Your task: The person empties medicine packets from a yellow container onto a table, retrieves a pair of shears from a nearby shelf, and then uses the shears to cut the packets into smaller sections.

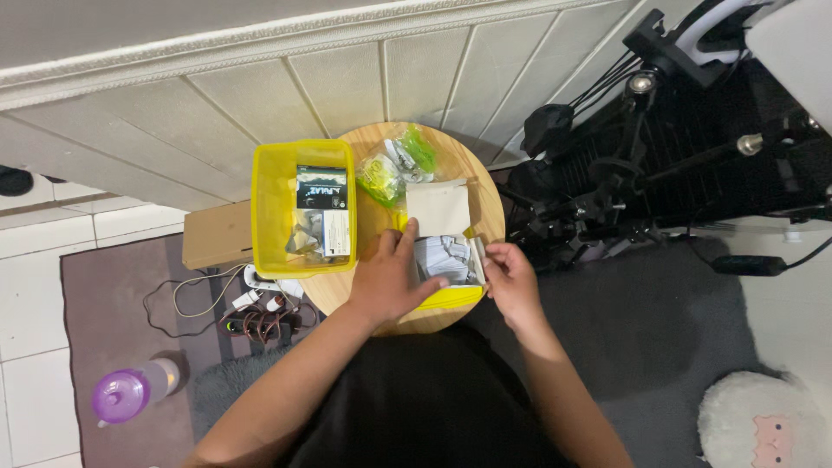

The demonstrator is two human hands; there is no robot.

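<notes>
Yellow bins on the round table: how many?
2. One yellow bin sits at the table's left edge, holding small boxes. A second yellow bin lies near the front edge, mostly hidden under the left hand and right hand.

I see a home room: tiled floor point(35, 347), grey rug point(667, 338), plush toy point(763, 425), panelled wall point(347, 87), small round table point(485, 199).

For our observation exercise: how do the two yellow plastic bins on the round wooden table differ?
The left yellow plastic bin lies untouched and wholly visible, holding small packets and a dark-topped box. The right yellow plastic bin is mostly hidden: a small open white cardboard box sits over it, with the left hand and right hand on that box. Both bins share colour and the round wooden table.
</notes>
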